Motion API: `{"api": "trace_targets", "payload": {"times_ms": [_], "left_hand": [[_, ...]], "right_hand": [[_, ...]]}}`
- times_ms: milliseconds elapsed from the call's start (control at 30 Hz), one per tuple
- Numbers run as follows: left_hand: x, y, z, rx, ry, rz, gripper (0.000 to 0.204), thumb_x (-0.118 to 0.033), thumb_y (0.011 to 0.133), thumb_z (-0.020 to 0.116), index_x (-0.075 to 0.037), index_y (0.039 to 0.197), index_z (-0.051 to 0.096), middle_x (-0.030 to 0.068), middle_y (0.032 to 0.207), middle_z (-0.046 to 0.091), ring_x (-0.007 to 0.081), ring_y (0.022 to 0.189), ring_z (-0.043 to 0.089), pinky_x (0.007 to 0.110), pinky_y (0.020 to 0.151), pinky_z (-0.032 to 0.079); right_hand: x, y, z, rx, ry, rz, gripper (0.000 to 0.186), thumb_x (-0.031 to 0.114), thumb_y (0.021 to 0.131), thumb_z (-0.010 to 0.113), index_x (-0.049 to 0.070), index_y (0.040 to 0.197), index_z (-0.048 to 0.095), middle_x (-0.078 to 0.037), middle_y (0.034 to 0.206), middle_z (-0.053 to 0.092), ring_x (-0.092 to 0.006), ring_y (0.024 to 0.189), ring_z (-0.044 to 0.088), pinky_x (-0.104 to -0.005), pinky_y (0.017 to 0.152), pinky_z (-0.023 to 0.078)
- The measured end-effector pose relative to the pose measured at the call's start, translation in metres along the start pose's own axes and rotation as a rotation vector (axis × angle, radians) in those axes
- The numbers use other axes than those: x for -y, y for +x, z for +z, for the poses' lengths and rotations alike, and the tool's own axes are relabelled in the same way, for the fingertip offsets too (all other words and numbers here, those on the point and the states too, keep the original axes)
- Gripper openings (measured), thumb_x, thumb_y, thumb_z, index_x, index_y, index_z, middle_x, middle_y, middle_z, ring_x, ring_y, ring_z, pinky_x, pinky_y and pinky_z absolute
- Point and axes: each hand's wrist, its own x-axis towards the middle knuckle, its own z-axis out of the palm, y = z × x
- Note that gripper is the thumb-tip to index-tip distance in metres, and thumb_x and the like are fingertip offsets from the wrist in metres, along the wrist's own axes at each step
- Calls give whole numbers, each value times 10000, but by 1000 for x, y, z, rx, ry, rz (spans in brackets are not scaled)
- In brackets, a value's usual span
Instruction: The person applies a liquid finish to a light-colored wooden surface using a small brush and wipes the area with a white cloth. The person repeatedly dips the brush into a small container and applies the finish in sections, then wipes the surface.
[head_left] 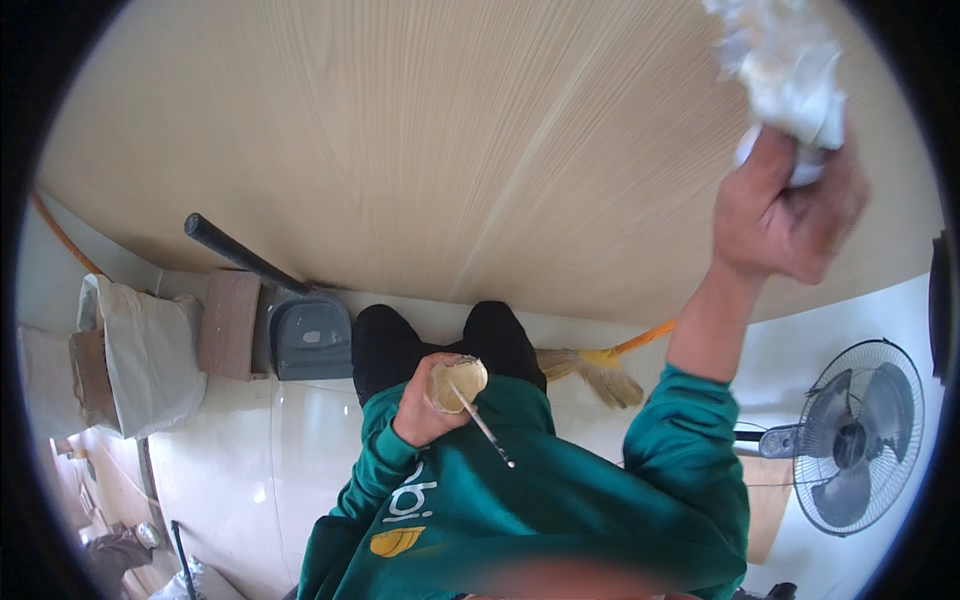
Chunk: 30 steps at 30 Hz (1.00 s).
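In front of my body, my left hand (420,408) is closed around a small cup (460,372) with a cream-coloured inside. A thin light stick (488,430) leans out of the cup over its rim; whether it has a brush end inside is hidden. My right hand (785,215), raised at the upper right, is closed on a crumpled white wad (795,85), smeared by motion; I cannot tell if it is paper or cloth. Behind that wad rises a pale wood-grain panel (400,130), and whether the two touch is unclear.
On the floor at the left are a grey dustpan (310,350) with an upright black handle, a brown box (230,325) and a white-covered container (150,350). A straw broom (600,378) lies beside my legs. At the right is a standing fan (850,440).
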Motion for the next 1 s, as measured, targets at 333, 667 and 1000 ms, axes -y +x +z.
{"api": "trace_targets", "payload": {"times_ms": [333,667,1000], "left_hand": [[4,-3,3,-16,48,31,812,-80,674,913,-36,1346,461,112,1291,612,229,1207,611,376,1058,484],[2,-11,-8,-87,61,-47,790,-90,658,911,-33,1321,485,109,1284,619,228,1207,607,374,1052,483],[-9,-2,1,-104,89,-5,799,-101,628,914,-35,1309,500,107,1278,625,221,1185,614,365,1043,485]], "right_hand": [[23,-88,51,521,-252,-110,460,218,886,736,181,1340,669,-43,1401,631,-326,1335,536,-565,1075,407],[105,-242,-17,1034,631,-255,292,170,918,634,158,1202,702,-46,1307,668,-255,1262,595,-575,1114,418],[-13,-55,24,417,-107,-153,464,118,881,641,148,1343,661,-85,1519,532,-389,1420,445,-596,1194,243]]}}
